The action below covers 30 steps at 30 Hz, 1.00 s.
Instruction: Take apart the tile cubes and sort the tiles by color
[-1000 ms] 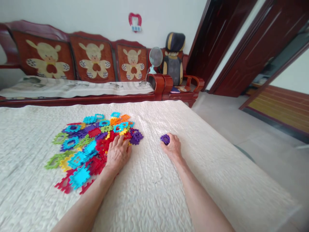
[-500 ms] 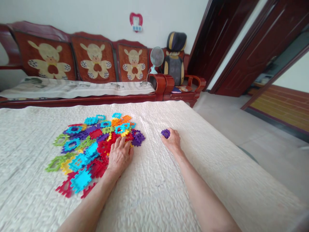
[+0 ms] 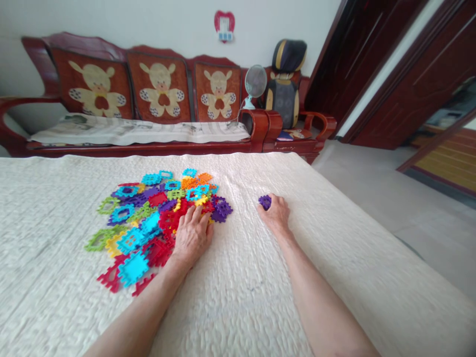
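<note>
A heap of flat plastic interlocking pieces (image 3: 134,268) in blue, red, purple, green, yellow and orange lies spread on the left half of the cloth. My left hand (image 3: 192,235) rests palm down on the heap's right side, fingers stretched over red pieces; what lies under the palm is hidden. To the right, apart from the heap, my right hand (image 3: 277,214) grips a small purple interlocking piece (image 3: 265,201) between thumb and fingers, close to the cloth. More purple pieces (image 3: 222,209) sit at the heap's right edge, between the two hands.
A cream quilted cloth (image 3: 245,287) covers the table. Behind it stands a red wooden sofa (image 3: 260,126) with bear-patterned cushions (image 3: 162,91). A small fan (image 3: 256,82) is by the sofa's arm, next to a chair with a dark massage pad (image 3: 283,101).
The whole view has shifted, so everything appears slightly farther right. Both hands keep their places relative to the heap, and the right still holds the purple piece.
</note>
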Available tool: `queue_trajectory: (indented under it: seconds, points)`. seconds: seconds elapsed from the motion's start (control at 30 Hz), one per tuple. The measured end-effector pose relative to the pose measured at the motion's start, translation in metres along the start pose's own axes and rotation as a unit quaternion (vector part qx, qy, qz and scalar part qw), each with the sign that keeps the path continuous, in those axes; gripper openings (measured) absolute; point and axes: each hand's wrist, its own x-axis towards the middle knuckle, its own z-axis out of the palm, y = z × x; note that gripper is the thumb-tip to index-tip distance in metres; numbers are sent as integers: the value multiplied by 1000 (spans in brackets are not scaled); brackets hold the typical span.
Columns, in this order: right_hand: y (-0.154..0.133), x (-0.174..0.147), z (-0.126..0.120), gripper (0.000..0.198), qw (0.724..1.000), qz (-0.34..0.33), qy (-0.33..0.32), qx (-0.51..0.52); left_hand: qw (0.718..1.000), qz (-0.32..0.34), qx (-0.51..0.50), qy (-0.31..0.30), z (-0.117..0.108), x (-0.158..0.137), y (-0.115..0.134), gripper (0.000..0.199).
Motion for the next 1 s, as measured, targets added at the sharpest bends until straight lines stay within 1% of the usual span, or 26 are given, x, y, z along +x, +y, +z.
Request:
queue_trajectory:
  seconds: [0.07, 0.13, 0.17, 0.2, 0.27, 0.3, 0.37, 0.47, 0.63, 0.7, 0.87, 1.0]
  points:
    - [-7, -2, -6, 53, 998, -41, 38, 30, 1000, -1, -1, -4, 0, 0, 0, 38]
    - [-19, -7, -9, 51, 988, -120, 56, 84, 1000, -2, 3, -6, 0, 0, 0, 38]
    - [-28, -12, -9, 47, 979, -161, 44, 115, 1000, -3, 6, -7, 0, 0, 0, 38]
    - [-37, -18, -8, 41, 970, -196, 17, 144, 1000, -3, 10, -7, 0, 0, 0, 38]
    - [-55, -31, -1, 35, 954, -228, -50, 190, 1000, -2, 16, -6, 0, 0, 0, 38]
    - [-64, -37, 4, 35, 949, -230, -77, 203, 1000, -1, 17, -6, 0, 0, 0, 38]
    - [-77, -47, 14, 43, 947, -225, -103, 203, 1000, 0, 16, -4, 1, 0, 0, 37]
    - [-86, -51, 23, 51, 955, -210, -103, 180, 1000, -1, 8, -1, 1, 0, -1, 37]
    - [-86, -45, 25, 46, 959, -198, -108, 169, 1000, -1, 8, 3, 2, 0, 0, 37]
    - [-84, -44, 25, 45, 956, -201, -97, 192, 1000, -1, 12, 9, 2, 0, 0, 37]
    - [-78, -46, 26, 45, 938, -216, -37, 268, 1000, 6, 11, 17, 1, 0, 1, 36]
    - [-74, -41, 23, 42, 932, -232, -4, 280, 1000, 11, 17, 23, 1, 0, 0, 37]
